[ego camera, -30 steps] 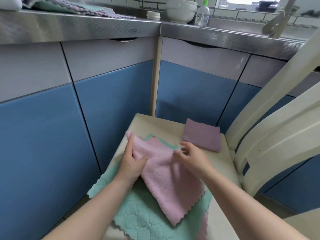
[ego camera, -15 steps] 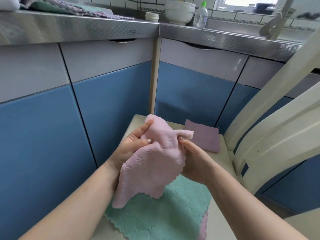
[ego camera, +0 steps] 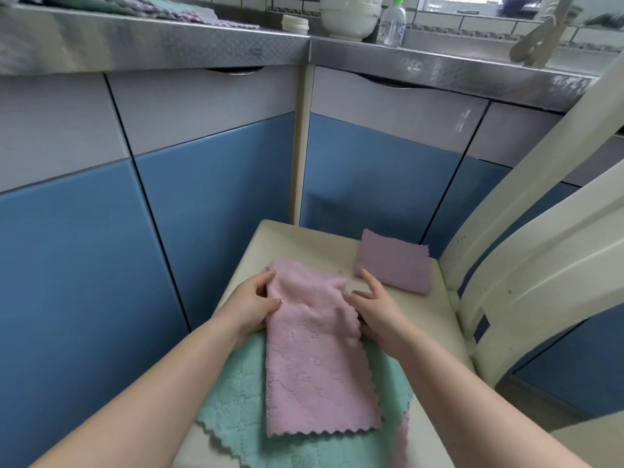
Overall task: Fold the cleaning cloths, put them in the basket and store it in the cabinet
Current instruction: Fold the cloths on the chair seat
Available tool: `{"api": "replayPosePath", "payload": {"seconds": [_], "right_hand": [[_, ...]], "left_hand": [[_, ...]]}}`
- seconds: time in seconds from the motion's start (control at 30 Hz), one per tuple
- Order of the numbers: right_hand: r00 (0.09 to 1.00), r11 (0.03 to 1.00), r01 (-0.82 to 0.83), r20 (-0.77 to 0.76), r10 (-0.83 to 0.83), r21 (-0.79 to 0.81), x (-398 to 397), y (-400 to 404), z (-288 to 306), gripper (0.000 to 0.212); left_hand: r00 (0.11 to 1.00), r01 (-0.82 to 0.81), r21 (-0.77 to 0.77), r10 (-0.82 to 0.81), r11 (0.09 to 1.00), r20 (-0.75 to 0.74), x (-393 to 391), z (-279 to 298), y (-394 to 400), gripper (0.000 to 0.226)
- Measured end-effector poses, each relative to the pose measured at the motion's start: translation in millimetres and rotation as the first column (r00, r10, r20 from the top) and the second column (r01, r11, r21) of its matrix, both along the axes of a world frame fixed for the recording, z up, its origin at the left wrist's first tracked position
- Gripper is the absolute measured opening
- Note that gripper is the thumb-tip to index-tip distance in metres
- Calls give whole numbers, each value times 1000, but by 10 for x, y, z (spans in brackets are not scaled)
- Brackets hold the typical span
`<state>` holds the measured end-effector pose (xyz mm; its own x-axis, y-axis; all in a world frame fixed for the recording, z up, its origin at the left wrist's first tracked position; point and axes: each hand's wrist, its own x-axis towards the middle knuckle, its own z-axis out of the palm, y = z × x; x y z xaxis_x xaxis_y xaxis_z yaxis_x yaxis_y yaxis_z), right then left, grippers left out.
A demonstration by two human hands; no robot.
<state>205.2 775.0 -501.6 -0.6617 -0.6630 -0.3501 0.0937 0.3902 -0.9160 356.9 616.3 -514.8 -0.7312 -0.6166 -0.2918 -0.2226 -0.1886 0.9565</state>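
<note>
Half a second before, both hands had held the pale pink scalloped-edge microfibre cloth [ego camera: 314, 352] bunched up in the air; by this moment it lay down as a long folded strip across the mint-green quilted cloth [ego camera: 236, 417] on the cream chair seat [ego camera: 422, 332]. The left hand [ego camera: 251, 307] pinched the strip's far left edge, thumb on top and fingers curled beside it, while the right hand [ego camera: 373, 307] had its fingers bent at the far right edge, thumb touching the fabric; whether that hand truly gripped the cloth or only steadied it could not be told. The far end of the strip between the hands looked rumpled, not flat, and the near end hung toward the front of the seat, over the green cloth. From here the likely trouble was a crooked second fold: if the hands lifted the far end while it was puckered, the layers could slide apart and the edges would not meet. Dragging the pink strip could also pull the green cloth beneath it off the seat front, where it already overhung. A mauve folded square cloth [ego camera: 393, 263] lay just beyond the right hand, near enough that a wide sweep might knock it open. No basket showed in view; more cloths [ego camera: 141, 5] sat on the steel counter [ego camera: 152, 45] above the blue cabinet doors [ego camera: 84, 265].
</note>
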Motion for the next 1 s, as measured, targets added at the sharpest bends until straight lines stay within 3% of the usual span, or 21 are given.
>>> {"api": "replayPosePath", "payload": {"seconds": [0.1, 0.17, 0.3, 0.4, 0.43, 0.5, 0.57, 0.7, 0.87, 0.93, 1.0], "right_hand": [[981, 998, -52, -184, 58, 39, 61, 46, -53, 73], [968, 995, -66, -247, 46, -71, 133, 51, -20, 65], [983, 968, -45, -184, -2, -247, 128, 8, 11, 40], [993, 991, 50, -99, -62, -123, 106, -102, -15, 12], [987, 992, 77, -135, -89, -97, 96, -142, -29, 14], [931, 992, 83, -347, -112, -98, 87, -186, -34, 29], [858, 998, -5, -512, -31, -69, 101, -175, -6, 38], [834, 972, -131, -509, 214, 195, 70, -86, -84, 56], [764, 977, -113, -614, 201, 180, 183, 180, -40, 50], [679, 965, -169, -685, 263, 202, 316, 413, -40, 46], [575, 945, -251, -754, 319, 208, 490, 627, -21, 38]], "left_hand": [[1000, 1, -70, -2, 998, -20, 24, 4, 22, 67], [998, -5, -93, -1, 996, -63, 35, 43, 59, 69], [989, 43, 0, -42, 999, -145, 34, 98, 84, 68], [994, 40, -16, -41, 999, -105, -26, 80, 53, 50], [995, 26, -61, -31, 998, -91, -55, 78, 52, 47], [997, -5, -153, -7, 988, -75, -116, 75, 60, 48], [998, -4, -216, -9, 976, -61, -165, 65, 58, 49], [996, 75, -296, -58, 952, 64, -170, 43, 31, 66], [989, 143, -306, -127, 941, 70, 95, 136, 105, 70], [970, 237, -413, -190, 880, 152, 295, 129, 166, 69], [914, 398, -620, -234, 676, 331, 511, 56, 221, 70]]}}
